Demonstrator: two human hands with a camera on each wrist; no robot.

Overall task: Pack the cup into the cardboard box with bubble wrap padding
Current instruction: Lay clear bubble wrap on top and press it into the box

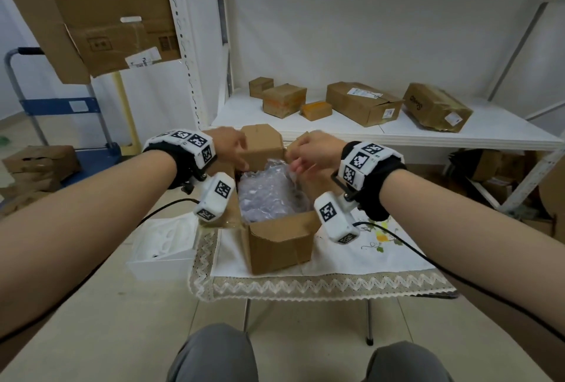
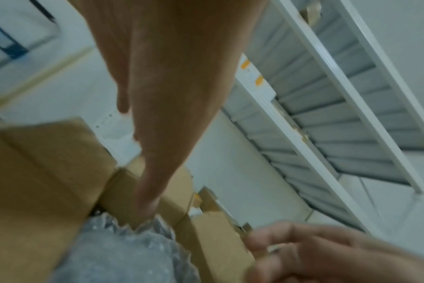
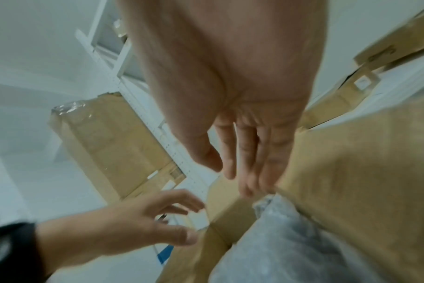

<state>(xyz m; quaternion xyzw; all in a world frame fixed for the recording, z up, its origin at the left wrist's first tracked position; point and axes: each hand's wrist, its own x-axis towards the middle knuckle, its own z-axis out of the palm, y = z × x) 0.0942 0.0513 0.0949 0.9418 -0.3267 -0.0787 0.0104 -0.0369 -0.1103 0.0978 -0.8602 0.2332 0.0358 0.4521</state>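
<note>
An open cardboard box (image 1: pixel 279 244) stands on a cloth-covered small table. Crumpled bubble wrap (image 1: pixel 266 195) fills its inside; no cup shows, and I cannot tell if it lies under the wrap. My left hand (image 1: pixel 232 146) reaches over the box's far left corner, fingers straight, fingertips (image 2: pixel 145 206) touching the raised far flap (image 1: pixel 263 143) above the bubble wrap (image 2: pixel 124 254). My right hand (image 1: pixel 308 152) is at the far right corner. Its straight fingers (image 3: pixel 262 162) lie against the right flap (image 3: pixel 363 172), beside the bubble wrap (image 3: pixel 291 245). Neither hand holds anything.
A white moulded tray (image 1: pixel 162 247) sits left of the box. The embroidered cloth (image 1: pixel 367 256) covers the table. Behind, a white shelf (image 1: pixel 458 137) carries several parcels. A blue cart (image 1: pixel 61 106) and a large cardboard sheet (image 1: pixel 91 15) stand at the left.
</note>
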